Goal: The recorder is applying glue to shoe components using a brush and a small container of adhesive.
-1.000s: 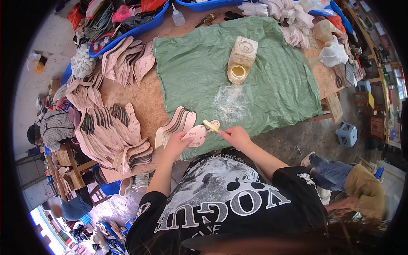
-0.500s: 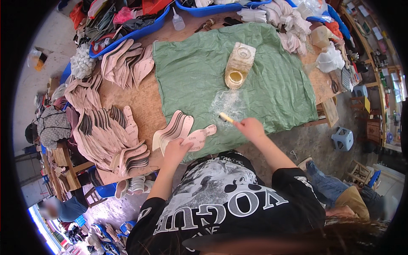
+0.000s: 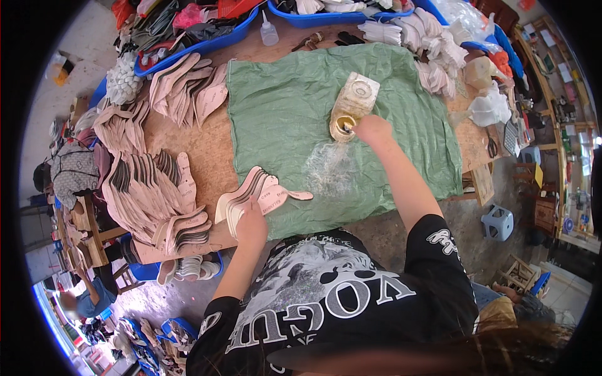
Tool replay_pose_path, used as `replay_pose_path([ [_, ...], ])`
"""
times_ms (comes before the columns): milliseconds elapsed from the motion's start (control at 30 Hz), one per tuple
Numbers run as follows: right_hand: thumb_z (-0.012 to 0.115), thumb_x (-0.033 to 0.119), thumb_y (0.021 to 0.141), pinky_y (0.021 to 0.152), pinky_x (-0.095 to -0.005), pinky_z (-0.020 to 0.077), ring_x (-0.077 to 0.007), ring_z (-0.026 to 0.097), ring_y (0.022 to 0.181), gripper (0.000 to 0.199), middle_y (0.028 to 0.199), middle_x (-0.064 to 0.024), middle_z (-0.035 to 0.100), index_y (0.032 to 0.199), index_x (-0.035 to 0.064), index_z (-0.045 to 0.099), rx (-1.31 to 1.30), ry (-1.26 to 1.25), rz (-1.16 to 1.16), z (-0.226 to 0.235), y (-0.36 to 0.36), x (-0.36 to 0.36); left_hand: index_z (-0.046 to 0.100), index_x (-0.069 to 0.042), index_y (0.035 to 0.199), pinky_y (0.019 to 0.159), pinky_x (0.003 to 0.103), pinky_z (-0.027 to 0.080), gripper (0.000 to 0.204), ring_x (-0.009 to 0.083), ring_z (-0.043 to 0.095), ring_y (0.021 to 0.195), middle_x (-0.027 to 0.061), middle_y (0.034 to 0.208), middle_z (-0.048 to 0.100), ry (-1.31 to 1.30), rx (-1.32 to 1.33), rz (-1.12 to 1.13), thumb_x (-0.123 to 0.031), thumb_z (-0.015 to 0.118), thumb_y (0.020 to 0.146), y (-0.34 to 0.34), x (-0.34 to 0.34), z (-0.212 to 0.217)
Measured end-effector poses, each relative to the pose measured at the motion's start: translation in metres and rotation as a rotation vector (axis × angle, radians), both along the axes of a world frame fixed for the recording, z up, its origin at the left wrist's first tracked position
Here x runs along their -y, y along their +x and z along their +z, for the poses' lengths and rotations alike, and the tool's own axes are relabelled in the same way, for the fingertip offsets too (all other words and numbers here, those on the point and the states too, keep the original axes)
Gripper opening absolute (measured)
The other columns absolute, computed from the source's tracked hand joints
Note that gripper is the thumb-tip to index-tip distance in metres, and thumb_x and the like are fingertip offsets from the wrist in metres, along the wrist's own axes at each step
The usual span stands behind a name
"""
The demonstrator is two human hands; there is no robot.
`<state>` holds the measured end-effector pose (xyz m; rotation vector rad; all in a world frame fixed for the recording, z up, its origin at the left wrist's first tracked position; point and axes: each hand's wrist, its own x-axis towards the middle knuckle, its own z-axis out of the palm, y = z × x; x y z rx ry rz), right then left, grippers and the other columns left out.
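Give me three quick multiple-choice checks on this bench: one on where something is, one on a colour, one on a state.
1. Where is the right hand?
A. At the mouth of the cream plastic jug lying on its side
B. On the blue stool
C. On the fanned stack of pale pink insole-shaped pieces

2. What colour is the crinkled woven sheet spread over the brown wooden worktop?
A. Red
B. Green
C. Black

3. How does the left hand stand?
A. Raised clear of the bench
B. Pressed down on the fanned stack of pale pink insole-shaped pieces
C. Holding a clear squeeze bottle

Answers: 1 A, the right hand's fingers reach the jug's open mouth. 2 B, the sheet under the jug is plainly green. 3 B, the left hand lies on the near end of the stack.
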<state>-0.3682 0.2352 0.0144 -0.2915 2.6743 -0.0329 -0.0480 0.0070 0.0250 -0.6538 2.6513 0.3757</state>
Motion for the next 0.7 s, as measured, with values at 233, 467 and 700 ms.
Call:
replay_pose_path([
  [233,0.058,0.047,0.083,0.072,-0.04,0.0515,-0.0255,0.067,0.085,0.045,0.084,-0.0087,0.07,0.091,0.0039,0.069,0.077,-0.02,0.039,0.018,0.008,-0.003,0.042,-0.001,0.133,0.069,0.044,0.052,0.045,0.0355,0.065,0.08,0.0216,0.098,0.064,-0.007,0.002,0.038,-0.016,0.046,0.09,0.001,-0.003,0.024],
  [467,0.056,0.049,0.085,0.071,-0.041,0.0504,-0.0283,0.065,0.086,0.046,0.087,-0.0127,0.069,0.089,0.0052,0.069,0.013,-0.033,-0.043,0.003,0.031,-0.024,0.049,0.001,0.124,0.072,0.052,0.048,0.044,0.042,0.062,0.079,0.0268,0.086,0.063,0.319,-0.139,0.143,-0.023,0.051,0.088,0.003,0.003,0.015],
  [700,0.055,0.054,0.084,0.058,-0.0457,0.0452,-0.038,0.059,0.063,0.058,0.062,-0.0195,0.059,0.064,0.0004,0.062,0.193,-0.46,-0.011,-0.002,0.143,-0.012,0.05,0.003,0.123,0.068,0.04,0.05,0.041,0.0303,0.066,0.064,0.0164,0.065,0.065,0.556,-0.239,0.259,-0.016,0.046,0.087,0.009,0.009,-0.004],
])
